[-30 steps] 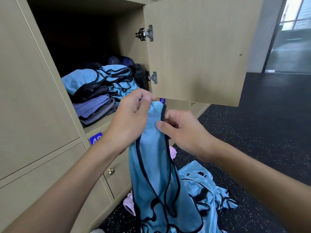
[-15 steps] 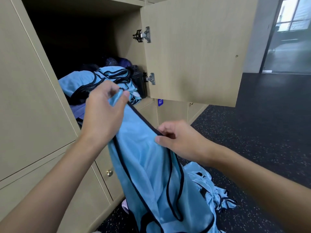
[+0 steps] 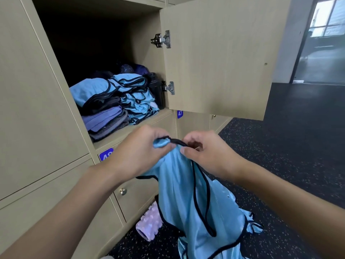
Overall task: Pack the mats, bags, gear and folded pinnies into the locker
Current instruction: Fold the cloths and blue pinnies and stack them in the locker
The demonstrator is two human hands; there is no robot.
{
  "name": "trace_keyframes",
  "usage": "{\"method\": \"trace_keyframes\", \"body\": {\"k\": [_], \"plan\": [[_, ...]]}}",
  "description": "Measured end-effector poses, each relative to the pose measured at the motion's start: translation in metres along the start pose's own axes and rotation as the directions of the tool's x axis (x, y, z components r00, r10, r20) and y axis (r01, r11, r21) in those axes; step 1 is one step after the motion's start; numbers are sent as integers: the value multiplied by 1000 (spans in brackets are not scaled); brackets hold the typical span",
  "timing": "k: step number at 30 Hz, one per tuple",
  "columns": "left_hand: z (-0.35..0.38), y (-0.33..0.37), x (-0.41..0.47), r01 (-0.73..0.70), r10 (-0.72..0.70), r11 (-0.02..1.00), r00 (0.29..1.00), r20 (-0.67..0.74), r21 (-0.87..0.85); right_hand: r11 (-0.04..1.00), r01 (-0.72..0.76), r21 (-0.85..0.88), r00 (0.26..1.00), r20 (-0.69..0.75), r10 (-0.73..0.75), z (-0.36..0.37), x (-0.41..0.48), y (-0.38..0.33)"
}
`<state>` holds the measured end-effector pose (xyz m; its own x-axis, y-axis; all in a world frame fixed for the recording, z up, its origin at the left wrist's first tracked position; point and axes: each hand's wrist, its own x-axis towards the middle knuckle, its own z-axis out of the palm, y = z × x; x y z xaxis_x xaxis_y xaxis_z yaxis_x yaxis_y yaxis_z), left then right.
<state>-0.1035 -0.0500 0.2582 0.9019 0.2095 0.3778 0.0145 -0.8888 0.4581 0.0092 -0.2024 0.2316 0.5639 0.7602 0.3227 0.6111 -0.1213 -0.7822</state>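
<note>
Only two hands and forearms show of the person. The left hand [image 3: 138, 154] is seen from its back, with smooth knuckles. The left forearm [image 3: 74, 206] behind it is uncovered all the way to the near left corner. The right hand [image 3: 211, 156] also shows its back, with a short, trimmed thumbnail [image 3: 182, 151] on its left side. The right forearm [image 3: 283, 204] is uncovered to the near right edge. A small grey patch [image 3: 107, 257] sits at the near bottom edge; whether it is clothing cannot be told.
</note>
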Motion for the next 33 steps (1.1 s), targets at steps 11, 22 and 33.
{"method": "trace_keyframes", "body": {"k": [11, 22, 33], "plan": [[-21, 3, -2, 142, -133, 989, 978, -162, 44, 999, -14, -40, 997, -78, 10, -1, -1, 3], [6, -4, 2, -1, 3, 1000, 996, 89, -30, 997, 43, 57, 999, -30, -41, -1, -4, -3], [-4, 2, 3, 0, -41, 992, 949, -314, -129, 997, -10, -81, 988, -153, -3, -12, -3, 0]]}}
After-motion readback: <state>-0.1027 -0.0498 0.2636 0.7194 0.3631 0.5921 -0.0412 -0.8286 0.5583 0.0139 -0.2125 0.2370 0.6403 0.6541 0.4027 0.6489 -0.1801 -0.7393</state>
